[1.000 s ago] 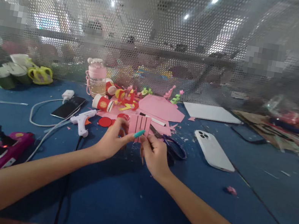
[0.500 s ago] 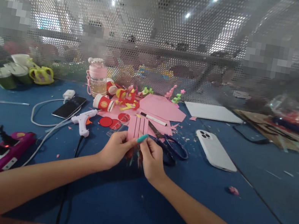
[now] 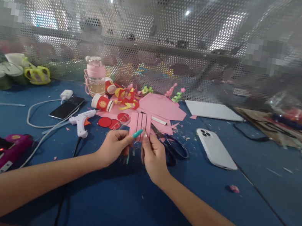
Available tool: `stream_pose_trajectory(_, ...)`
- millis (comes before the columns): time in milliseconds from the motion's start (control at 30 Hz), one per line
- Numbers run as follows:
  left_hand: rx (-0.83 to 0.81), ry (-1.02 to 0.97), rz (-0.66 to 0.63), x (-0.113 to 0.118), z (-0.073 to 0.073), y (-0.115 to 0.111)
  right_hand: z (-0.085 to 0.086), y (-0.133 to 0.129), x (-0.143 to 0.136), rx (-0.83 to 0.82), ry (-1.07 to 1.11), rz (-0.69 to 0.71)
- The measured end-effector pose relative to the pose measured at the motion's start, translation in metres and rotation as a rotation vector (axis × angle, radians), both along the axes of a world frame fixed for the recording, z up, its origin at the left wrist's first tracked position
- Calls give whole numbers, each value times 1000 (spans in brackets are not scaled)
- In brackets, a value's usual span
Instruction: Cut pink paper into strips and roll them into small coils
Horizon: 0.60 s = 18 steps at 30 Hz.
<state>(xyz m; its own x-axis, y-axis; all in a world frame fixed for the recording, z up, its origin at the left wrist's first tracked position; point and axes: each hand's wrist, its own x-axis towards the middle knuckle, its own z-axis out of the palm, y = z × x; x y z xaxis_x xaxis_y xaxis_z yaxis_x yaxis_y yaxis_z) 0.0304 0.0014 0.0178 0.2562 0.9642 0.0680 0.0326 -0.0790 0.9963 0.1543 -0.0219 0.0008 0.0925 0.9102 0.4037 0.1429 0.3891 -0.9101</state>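
Between both hands a small pink paper piece (image 3: 137, 122) with dark lines running lengthwise is held up above the blue table. My left hand (image 3: 116, 146) pinches its lower left part, the thumb with its teal nail lying across the front. My right hand (image 3: 154, 156) grips the lower right edge between thumb and fingers. Behind the right hand lie dark-blue-handled scissors (image 3: 177, 147), their blades partly covered by the paper. A white marker (image 3: 159, 120) rests just beyond, on pink paper sheets (image 3: 163, 106).
On the left are a glue gun (image 3: 81, 121), a black phone (image 3: 67, 107), a purple power strip (image 3: 0, 156) and cables. A red paper cup (image 3: 102, 103) and pink bottle (image 3: 95, 76) stand behind. A white phone (image 3: 216, 149) lies right. A perforated metal panel (image 3: 160, 25) rises at the back.
The left thumb has slid left and down across the paper, and the hands have moved slightly apart, showing more of the lined paper. The whole view has shifted a little.
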Motion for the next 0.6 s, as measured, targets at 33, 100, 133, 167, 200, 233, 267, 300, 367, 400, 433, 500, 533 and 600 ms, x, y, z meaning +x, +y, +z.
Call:
stream_pose_trajectory(33, 11, 2, 11, 0, 0, 0, 1, 1, 0, -4, 10, 4)
stream_pose_trajectory(100, 31, 3, 30, -1, -1, 0, 1, 2, 1, -14, 29, 14)
stream_pose_trajectory(133, 39, 0, 38, -1, -1, 0, 1, 3, 2, -21, 42, 20)
stream_pose_trajectory(167, 45, -3, 46, -1, -1, -1, 1, 4, 3, -28, 56, 26)
stream_pose_trajectory(200, 48, -8, 52, -1, -2, -1, 1, 5, 4, -38, 70, 35)
stream_pose_trajectory(233, 49, -13, 56, -2, -2, -1, 0, 6, 4, -49, 87, 48)
stream_pose_trajectory(267, 47, -18, 56, -2, -2, -1, 0, 7, 4, -61, 106, 63)
stream_pose_trajectory(300, 41, -23, 51, -2, -2, -1, -1, 7, 5, -74, 124, 79)
stream_pose_trajectory(367, 21, -32, 28, -2, -3, -2, -2, 7, 4, -97, 151, 112)
stream_pose_trajectory(400, 7, -36, 12, -1, -3, -2, -2, 7, 4, -105, 158, 126)
stream_pose_trajectory(433, -7, -38, -3, -1, -3, -3, -1, 6, 3, -109, 161, 135)
stream_pose_trajectory(500, -32, -36, -27, 0, -3, -3, -1, 6, 2, -114, 162, 153)
stream_pose_trajectory(533, -42, -33, -32, 1, -3, -3, 0, 5, 2, -116, 163, 160)
stream_pose_trajectory(600, -51, -26, -28, 1, -3, -2, 0, 5, 1, -117, 166, 167)
